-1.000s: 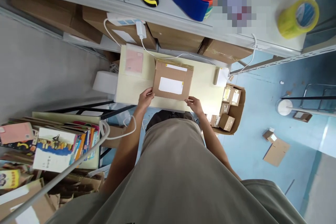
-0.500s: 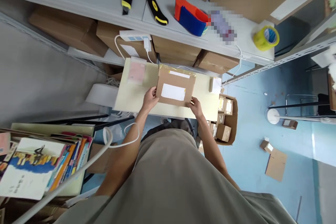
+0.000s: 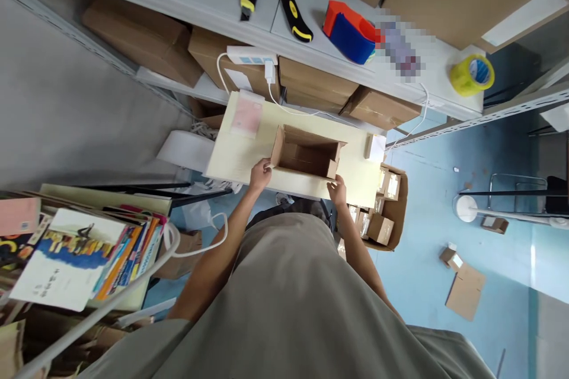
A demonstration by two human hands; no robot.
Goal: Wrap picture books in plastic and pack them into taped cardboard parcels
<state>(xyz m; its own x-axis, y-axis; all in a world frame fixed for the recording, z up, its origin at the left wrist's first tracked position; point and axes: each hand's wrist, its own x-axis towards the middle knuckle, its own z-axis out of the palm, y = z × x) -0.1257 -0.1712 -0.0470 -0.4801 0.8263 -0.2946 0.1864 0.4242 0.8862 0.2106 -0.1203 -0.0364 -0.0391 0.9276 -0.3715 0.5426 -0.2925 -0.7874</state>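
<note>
An open cardboard box stands on the pale yellow table, its inside showing and nothing visible in it. At its near left corner, my left hand pinches the cardboard edge. My right hand has its fingers closed on the near right corner. A pink sheet lies on the table behind the box to the left, and a small white box sits near the right end.
Above the table, a shelf holds two cutters, a red and blue tape dispenser and yellow tape. Small boxes fill a carton at right. Books and a white pole are at left.
The box has turned from its closed, labelled face to its open side. Both hands remain at its near corners. The whole view has shifted slightly.
</note>
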